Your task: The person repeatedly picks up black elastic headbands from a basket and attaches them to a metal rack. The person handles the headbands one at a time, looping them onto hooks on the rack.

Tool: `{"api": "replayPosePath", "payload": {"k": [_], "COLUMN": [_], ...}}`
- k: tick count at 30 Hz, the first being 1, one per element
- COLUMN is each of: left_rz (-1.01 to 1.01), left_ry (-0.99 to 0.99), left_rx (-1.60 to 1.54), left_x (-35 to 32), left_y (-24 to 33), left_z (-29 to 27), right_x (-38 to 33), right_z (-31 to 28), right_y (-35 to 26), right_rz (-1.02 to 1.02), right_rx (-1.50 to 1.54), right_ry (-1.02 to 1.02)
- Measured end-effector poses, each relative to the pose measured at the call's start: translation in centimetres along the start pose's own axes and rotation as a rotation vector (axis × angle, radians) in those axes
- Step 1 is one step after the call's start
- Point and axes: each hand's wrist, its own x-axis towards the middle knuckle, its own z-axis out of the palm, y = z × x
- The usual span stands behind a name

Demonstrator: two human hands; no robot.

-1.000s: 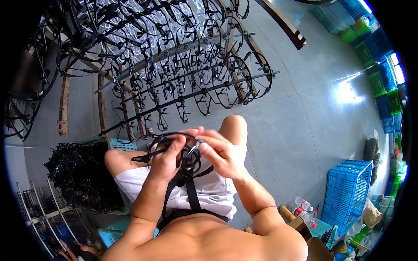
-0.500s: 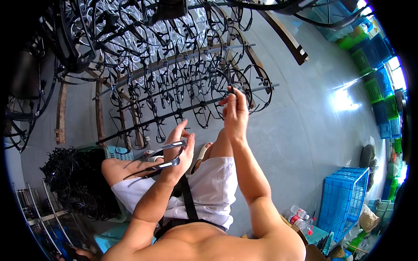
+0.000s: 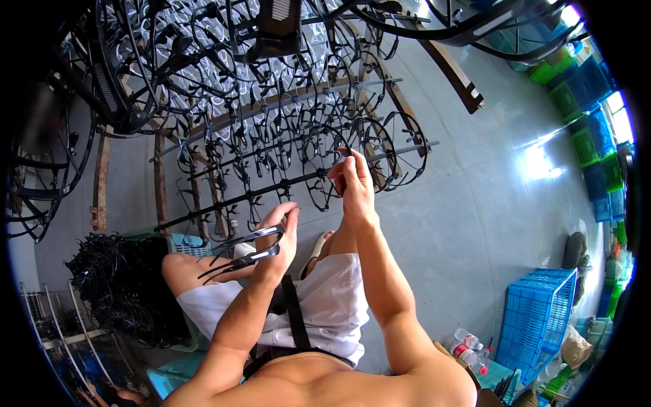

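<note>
My left hand point(image 3: 279, 234) is closed around a few glossy black curved plastic pieces point(image 3: 258, 256), whose thin prongs stick out to the left. Farther ahead, my right hand point(image 3: 354, 182) pinches at the near side of a rack hung with black wire-like frames point(image 3: 305, 152). Something small and dark sits at its fingertips, too small to make out against the frames. A long dark rod point(image 3: 224, 205) with black loops hanging from it runs just beyond my left fingers.
To my left, a heap of thin black pieces point(image 3: 129, 292) fills a light-blue basket point(image 3: 190, 245). Large black frames point(image 3: 271, 34) hang close overhead. At right stand a blue crate point(image 3: 536, 319), plastic bottles point(image 3: 468, 349) and stacked blue and green crates point(image 3: 586, 146).
My right hand has drawn slightly back and left along the rack. My left hand, still holding the black pieces, has shifted a little, with its fingers now more folded in.
</note>
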Motion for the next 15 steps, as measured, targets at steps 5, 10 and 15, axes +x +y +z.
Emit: {"api": "replayPosePath", "payload": {"k": [5, 10, 15], "left_rz": [-0.019, 0.03, 0.042], "left_ry": [-0.043, 0.013, 0.028], "left_rx": [-0.022, -0.03, -0.009], "left_x": [-0.3, -0.3, 0.0], "left_y": [-0.4, -0.4, -0.4], "left_z": [0.1, 0.2, 0.2], "right_x": [1.0, 0.3, -0.2], "right_z": [0.1, 0.3, 0.3], "right_y": [0.7, 0.6, 0.3], "right_rz": [0.063, 0.098, 0.101], "right_rx": [-0.038, 0.041, 0.046], "right_ry": [0.13, 0.032, 0.024]}}
